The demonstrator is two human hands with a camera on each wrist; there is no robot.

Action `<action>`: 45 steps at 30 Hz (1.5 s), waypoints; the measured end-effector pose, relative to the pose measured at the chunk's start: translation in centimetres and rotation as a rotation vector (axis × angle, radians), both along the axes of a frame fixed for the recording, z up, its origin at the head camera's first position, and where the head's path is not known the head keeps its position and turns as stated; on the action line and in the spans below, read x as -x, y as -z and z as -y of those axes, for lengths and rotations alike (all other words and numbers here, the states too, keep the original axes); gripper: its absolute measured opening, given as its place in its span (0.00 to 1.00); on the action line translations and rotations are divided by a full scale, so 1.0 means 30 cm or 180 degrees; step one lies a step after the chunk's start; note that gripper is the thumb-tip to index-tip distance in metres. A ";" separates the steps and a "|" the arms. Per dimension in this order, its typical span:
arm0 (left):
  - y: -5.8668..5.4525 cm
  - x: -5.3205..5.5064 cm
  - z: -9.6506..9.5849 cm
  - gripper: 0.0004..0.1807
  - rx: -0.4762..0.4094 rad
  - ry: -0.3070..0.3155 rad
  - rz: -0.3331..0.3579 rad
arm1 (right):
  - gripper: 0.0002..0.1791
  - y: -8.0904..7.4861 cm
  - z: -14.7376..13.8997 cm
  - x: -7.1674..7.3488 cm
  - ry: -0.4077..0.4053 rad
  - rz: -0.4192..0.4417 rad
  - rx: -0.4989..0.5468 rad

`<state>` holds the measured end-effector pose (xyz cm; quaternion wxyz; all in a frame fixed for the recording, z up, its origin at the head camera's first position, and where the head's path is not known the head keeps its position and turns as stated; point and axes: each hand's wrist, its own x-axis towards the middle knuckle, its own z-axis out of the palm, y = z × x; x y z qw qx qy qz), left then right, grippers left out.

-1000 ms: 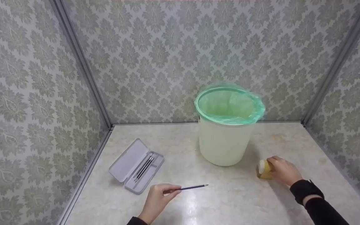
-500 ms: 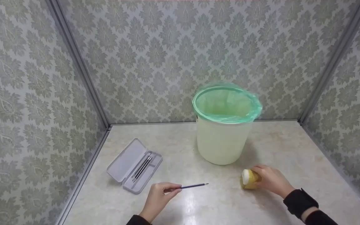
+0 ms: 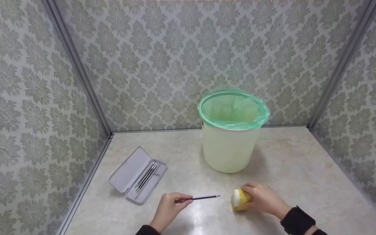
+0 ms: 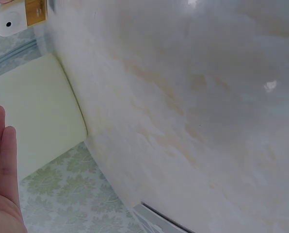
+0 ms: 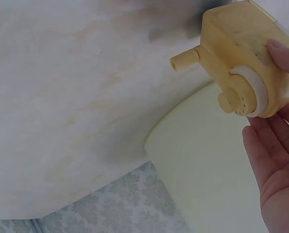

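Pencil tip: the hole in the sharpener's white face (image 4: 16, 17) could be missed by the pencil (image 3: 206, 197), as tip and face are held apart by two hands and might not be lined up.
Pencil shaft: it could be twisted or pushed back under pressure, because a long free length is left ahead of the pinch.
Sharpener body: the yellow sharpener (image 3: 243, 200) could be tilted if pushed from its white end; whether it is supported by the worktop (image 3: 292, 163) cannot be told.
Crank handle (image 5: 185, 59): turning could be hindered by fingers held close to the crank side.
Left grip (image 3: 169, 209): narrow, with the pencil pinched between thumb and forefinger.
Right grip (image 3: 267, 199): closed around the sharpener, the thumb laid on one side of the body and fingers on the other.
Pencil position: held roughly level, jutting from the left grip towards the right, its point directed at the sharpener but not touching.
Sharpener position: held on the near side of the bin (image 3: 228, 150), its white face turned towards the pencil.
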<state>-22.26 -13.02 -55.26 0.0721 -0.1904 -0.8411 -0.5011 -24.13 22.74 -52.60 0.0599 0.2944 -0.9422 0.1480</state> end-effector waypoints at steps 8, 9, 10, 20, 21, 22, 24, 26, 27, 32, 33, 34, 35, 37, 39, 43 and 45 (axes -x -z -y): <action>0.016 -0.001 -0.018 0.08 0.0055 0.0084 0.0050 | 0.26 0.015 0.076 -0.018 -0.0139 -0.0011 -0.0003; 0.019 -0.001 -0.020 0.08 0.0055 0.0095 0.0051 | 0.26 0.018 0.081 -0.019 -0.0165 -0.0032 0.0005; 0.022 -0.001 -0.021 0.08 0.0047 0.0104 0.0059 | 0.26 0.020 0.085 -0.020 -0.0186 -0.0045 0.0014; 0.070 0.001 -0.028 0.08 0.0001 0.0146 0.0096 | 0.25 0.037 0.086 -0.018 -0.0263 -0.0146 0.0022; 0.074 0.002 -0.030 0.08 0.0000 0.0141 0.0090 | 0.25 0.038 0.086 -0.017 -0.0253 -0.0123 0.0027; 0.077 0.002 -0.031 0.08 -0.0003 0.0134 0.0097 | 0.25 0.039 0.087 -0.015 -0.0241 -0.0096 0.0026; 0.082 0.004 -0.034 0.08 -0.0004 0.0115 0.0118 | 0.25 0.041 0.089 -0.013 -0.0226 -0.0048 0.0025; 0.085 0.006 -0.039 0.07 -0.0013 0.0115 0.0149 | 0.25 0.041 0.089 -0.011 -0.0224 -0.0011 0.0027; 0.086 0.007 -0.042 0.07 -0.0013 0.0114 0.0162 | 0.25 0.041 0.089 -0.010 -0.0225 0.0000 0.0034; 0.092 0.014 -0.061 0.07 -0.0015 0.0123 0.0162 | 0.25 0.040 0.089 -0.006 -0.0256 0.0019 0.0077; 0.095 0.016 -0.066 0.07 -0.0020 0.0125 0.0161 | 0.25 0.040 0.089 -0.005 -0.0267 0.0007 0.0074; 0.098 0.018 -0.071 0.07 -0.0030 0.0130 0.0161 | 0.25 0.041 0.089 -0.004 -0.0276 -0.0010 0.0071; 0.101 0.020 -0.075 0.07 -0.0041 0.0136 0.0161 | 0.25 0.041 0.090 -0.004 -0.0285 -0.0029 0.0064; 0.106 0.024 -0.084 0.06 -0.0067 0.0150 0.0163 | 0.25 0.043 0.091 -0.002 -0.0300 -0.0067 0.0049; 0.114 0.027 -0.091 0.07 -0.0088 0.0161 0.0175 | 0.25 0.045 0.091 -0.001 -0.0311 -0.0100 0.0038; 0.122 0.031 -0.099 0.07 -0.0104 0.0144 0.0238 | 0.24 0.048 0.091 0.001 -0.0324 -0.0133 0.0061; 0.126 0.033 -0.101 0.06 -0.0103 0.0141 0.0282 | 0.24 0.048 0.090 0.003 -0.0326 -0.0128 0.0079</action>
